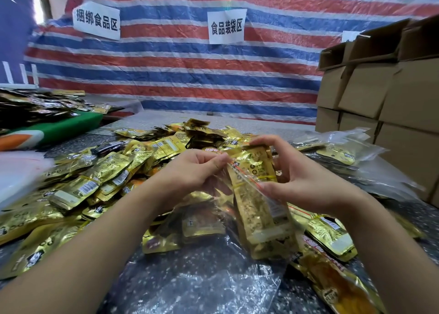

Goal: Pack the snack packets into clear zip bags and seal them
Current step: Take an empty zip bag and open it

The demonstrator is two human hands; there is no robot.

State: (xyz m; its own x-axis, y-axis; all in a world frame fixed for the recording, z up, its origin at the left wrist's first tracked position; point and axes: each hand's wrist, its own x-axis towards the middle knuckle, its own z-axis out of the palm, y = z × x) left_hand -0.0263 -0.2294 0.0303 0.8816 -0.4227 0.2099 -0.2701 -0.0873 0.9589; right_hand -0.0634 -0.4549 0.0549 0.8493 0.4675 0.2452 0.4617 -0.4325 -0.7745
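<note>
crinkly gold packets (257, 209), clear bag (213, 254)

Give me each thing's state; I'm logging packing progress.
clear zip bag: mouth open, unsealed
gold packet bundle: partly inside bag
left hand: pinches bag's rim
right hand: grips bundle and rim
cardboard boxes: stacked, top flaps open

cardboard boxes (389, 95) cut off right, packet print blurred

I work at a food-packing station: white paper zone signs (226, 26) hang on a striped red-blue-white tarpaulin wall (180, 76), stacked brown cardboard cartons (380, 95) stand nearby, and gold foil snack packets (107, 171) are heaped on the speckled tabletop (190, 278).
</note>
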